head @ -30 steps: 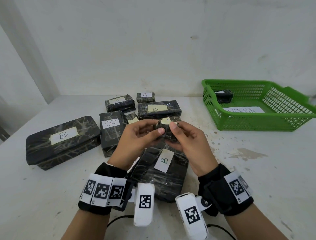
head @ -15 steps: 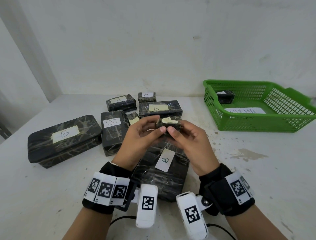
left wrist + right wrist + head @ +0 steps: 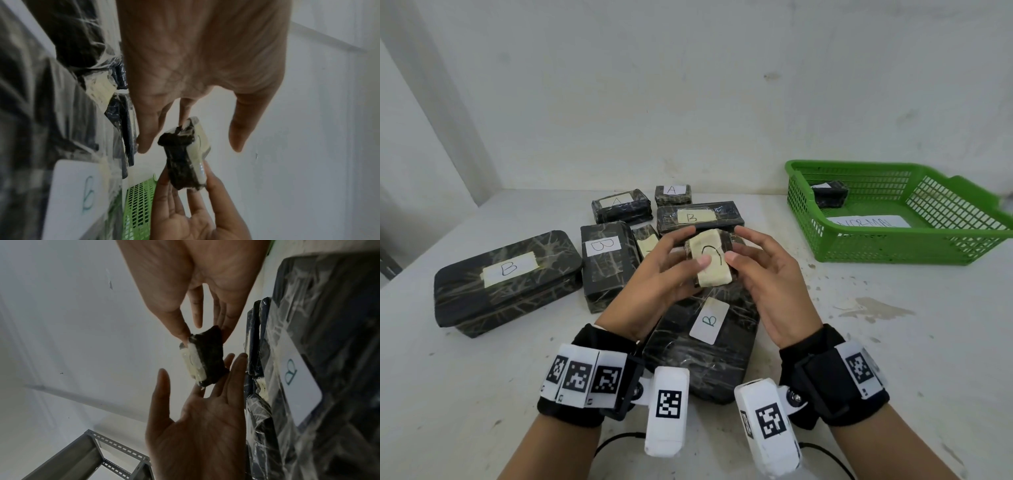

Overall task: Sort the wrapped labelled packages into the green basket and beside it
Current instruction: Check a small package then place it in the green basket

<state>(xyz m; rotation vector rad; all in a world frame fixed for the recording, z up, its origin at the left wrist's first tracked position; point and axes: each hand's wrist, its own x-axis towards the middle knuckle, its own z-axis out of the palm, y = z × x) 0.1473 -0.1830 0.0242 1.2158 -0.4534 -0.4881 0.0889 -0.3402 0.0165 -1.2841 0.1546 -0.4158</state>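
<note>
Over the table's middle, a small black wrapped package (image 3: 710, 262) has its cream label turned up to me; the mark on it is only a curved stroke. My right hand (image 3: 738, 243) pinches it, thumb (image 3: 179, 327) on the label edge and fingers behind. My left hand (image 3: 685, 246) lies flat, its straight fingers (image 3: 236, 366) touching the package's back, its thumb apart in the wrist views. The green basket (image 3: 893, 253) stands at the right rear. In it are one small dark package (image 3: 828, 195) and a paper sheet (image 3: 866, 222) reading NORMAL.
Black wrapped packages crowd the table's middle and left: a big B box (image 3: 506, 281), an upright B (image 3: 606, 260), a B package (image 3: 705, 346) under my hands, a long B (image 3: 698, 216), two marked A (image 3: 621, 205) (image 3: 673, 193). Bare table lies before the basket.
The small package has been tipped back so its label faces me. My left hand has loosened from gripping it to flat fingers behind it. The right hand keeps its pinch.
</note>
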